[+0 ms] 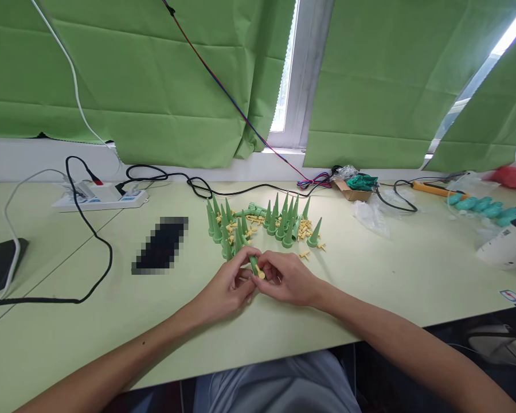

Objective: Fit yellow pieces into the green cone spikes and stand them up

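Observation:
My left hand [230, 285] is closed around a small green plastic piece [253, 263]. A yellow plastic piece [261, 274] with a round end sits against it, pinched by the fingers of my right hand [289, 279]. My hands meet just above the table, and the fingers hide part of both pieces. Right beyond them stand several green plastic cones [288, 235] with round bases, in a left and a right group. Small yellow T-shaped pieces [304, 229] lie loose among the cones. Some green tube-like pieces [258, 210] lie behind.
To the left, a pixelated dark object [161, 245] lies on the table [370, 287]. A white power strip [101, 198] with black and white cables is farther back. At the right are a cardboard box [353, 190], plastic bags [372, 218], teal items [481, 205] and a white device [505, 244].

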Available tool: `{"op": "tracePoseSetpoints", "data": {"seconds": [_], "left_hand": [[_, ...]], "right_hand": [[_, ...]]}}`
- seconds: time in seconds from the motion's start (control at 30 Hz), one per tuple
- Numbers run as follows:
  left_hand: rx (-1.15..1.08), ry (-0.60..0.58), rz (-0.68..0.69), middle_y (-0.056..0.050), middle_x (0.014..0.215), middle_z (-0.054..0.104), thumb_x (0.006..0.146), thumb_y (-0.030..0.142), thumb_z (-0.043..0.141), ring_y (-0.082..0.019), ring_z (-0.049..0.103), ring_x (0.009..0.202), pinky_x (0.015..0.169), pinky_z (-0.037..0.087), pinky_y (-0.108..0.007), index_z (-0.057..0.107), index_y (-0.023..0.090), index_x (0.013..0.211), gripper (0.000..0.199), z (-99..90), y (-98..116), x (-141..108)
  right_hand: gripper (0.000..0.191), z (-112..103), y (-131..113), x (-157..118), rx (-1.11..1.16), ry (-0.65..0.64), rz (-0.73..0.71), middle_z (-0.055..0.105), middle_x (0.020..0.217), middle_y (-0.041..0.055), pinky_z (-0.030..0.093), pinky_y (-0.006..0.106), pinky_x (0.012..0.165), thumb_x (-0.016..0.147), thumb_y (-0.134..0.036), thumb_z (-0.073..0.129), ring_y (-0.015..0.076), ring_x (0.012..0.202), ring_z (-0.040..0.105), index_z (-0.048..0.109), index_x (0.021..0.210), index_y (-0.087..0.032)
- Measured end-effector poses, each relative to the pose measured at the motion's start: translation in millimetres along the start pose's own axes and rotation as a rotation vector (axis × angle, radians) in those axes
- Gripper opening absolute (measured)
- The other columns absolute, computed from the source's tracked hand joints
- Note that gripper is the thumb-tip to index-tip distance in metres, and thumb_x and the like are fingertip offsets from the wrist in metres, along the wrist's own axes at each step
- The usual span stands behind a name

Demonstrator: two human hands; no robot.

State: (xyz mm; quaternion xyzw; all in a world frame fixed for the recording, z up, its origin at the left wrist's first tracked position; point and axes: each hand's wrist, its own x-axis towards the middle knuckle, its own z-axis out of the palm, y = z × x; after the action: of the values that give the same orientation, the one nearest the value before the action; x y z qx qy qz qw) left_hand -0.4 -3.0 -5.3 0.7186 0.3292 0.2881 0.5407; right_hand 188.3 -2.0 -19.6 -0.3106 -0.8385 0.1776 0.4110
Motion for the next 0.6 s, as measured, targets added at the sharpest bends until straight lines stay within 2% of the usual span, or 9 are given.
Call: {"op": "tracePoseSetpoints", "data": {"seconds": [0.1,0.2,0.33,0.47,0.6], "left_hand": [[0.248,0.051,0.067,0.001,0.081,0.06,0.095,0.027,0.051,-0.011,0.047,0.061,0.052,0.036,-0.02,0.04,0.024,0.129,0.036,-1.3,-1.4,-0.8],[0.404,0.07,0.078,0.004,0.075,0.058,0.095,0.029,0.05,-0.012,0.048,0.059,0.053,0.036,-0.021,0.031,0.025,0.141,0.05,-1.5,-3.3,-2.6],[0.524,0.051,0.072,0.007,0.069,0.052,0.094,0.028,0.051,-0.013,0.049,0.057,0.054,0.037,-0.022,0.018,0.028,0.149,0.064,-0.4,-4.2,-5.0],[0.576,0.021,0.061,0.009,0.061,0.045,0.094,0.028,0.052,-0.013,0.048,0.053,0.052,0.035,-0.022,0.015,0.026,0.151,0.067,0.7,-2.5,-6.3],[0.662,-0.011,0.068,0.007,0.066,0.05,0.095,0.028,0.051,-0.014,0.051,0.056,0.055,0.037,-0.023,0.01,0.028,0.153,0.071,1.0,-3.3,-7.5]], "right_hand": [[0.011,-1.9,-1.9,2.0,-0.052,0.03,0.013,0.047,0.063,-0.0064,0.033,0.021,0.052,0.089,-0.027,0.059,0.0073,0.051,0.039,0.052,0.084,-0.019],[0.012,-3.5,-1.8,3.9,-0.066,0.088,0.053,0.047,0.06,-0.0064,0.034,0.021,0.053,0.091,-0.027,0.058,0.0076,0.051,0.042,0.054,0.084,-0.019],[0.012,-4.1,-0.1,4.5,-0.065,0.096,0.089,0.047,0.059,-0.0068,0.033,0.021,0.053,0.091,-0.027,0.059,0.0075,0.05,0.042,0.054,0.084,-0.018],[0.015,-3.0,0.6,4.0,-0.075,0.071,0.1,0.045,0.058,-0.0076,0.03,0.021,0.052,0.089,-0.028,0.061,0.0073,0.05,0.039,0.052,0.081,-0.019],[0.027,0.7,2.2,3.0,-0.072,0.066,0.127,0.045,0.058,-0.0065,0.029,0.022,0.051,0.089,-0.027,0.059,0.0078,0.05,0.039,0.043,0.069,-0.02]]}}
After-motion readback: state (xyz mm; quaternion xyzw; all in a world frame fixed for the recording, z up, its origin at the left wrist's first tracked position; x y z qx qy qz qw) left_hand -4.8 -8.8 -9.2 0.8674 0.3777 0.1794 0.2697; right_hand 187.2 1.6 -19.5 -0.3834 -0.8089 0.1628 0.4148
